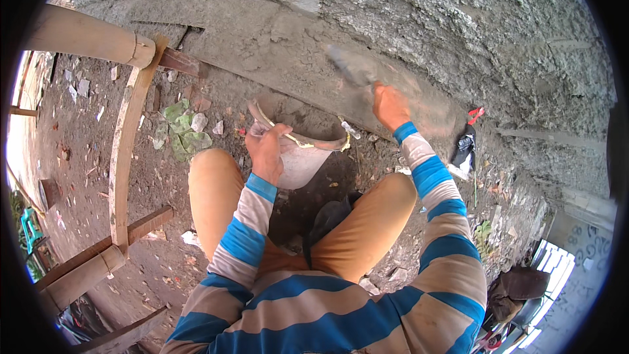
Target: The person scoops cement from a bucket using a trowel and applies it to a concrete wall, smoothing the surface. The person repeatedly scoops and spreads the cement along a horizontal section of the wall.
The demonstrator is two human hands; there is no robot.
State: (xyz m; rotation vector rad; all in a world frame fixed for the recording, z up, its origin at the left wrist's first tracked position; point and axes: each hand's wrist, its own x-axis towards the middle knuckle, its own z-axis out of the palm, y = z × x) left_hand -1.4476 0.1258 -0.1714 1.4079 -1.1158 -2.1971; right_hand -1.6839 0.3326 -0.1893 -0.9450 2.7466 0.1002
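My left hand (265, 155) grips the near left rim of a pale bucket (305, 168), which tilts away from me between my knees. Grey mortar (295, 110) shows inside its mouth. My right hand (391, 107) is closed round a trowel (347, 65), its blade smeared by motion. The blade is over a long mortar-smeared board (262, 39) at the foot of the wall, beyond the bucket. Whether the blade touches the board I cannot tell. The trowel's handle is hidden in my fist.
A rough grey plastered wall (445, 13) rises at the far side. Bamboo and timber scaffolding (121, 151) stands on the left. Green cloth-like scraps (180, 130) and stones lie on the dirt. A black item with a red part (464, 147) lies by the wall at right.
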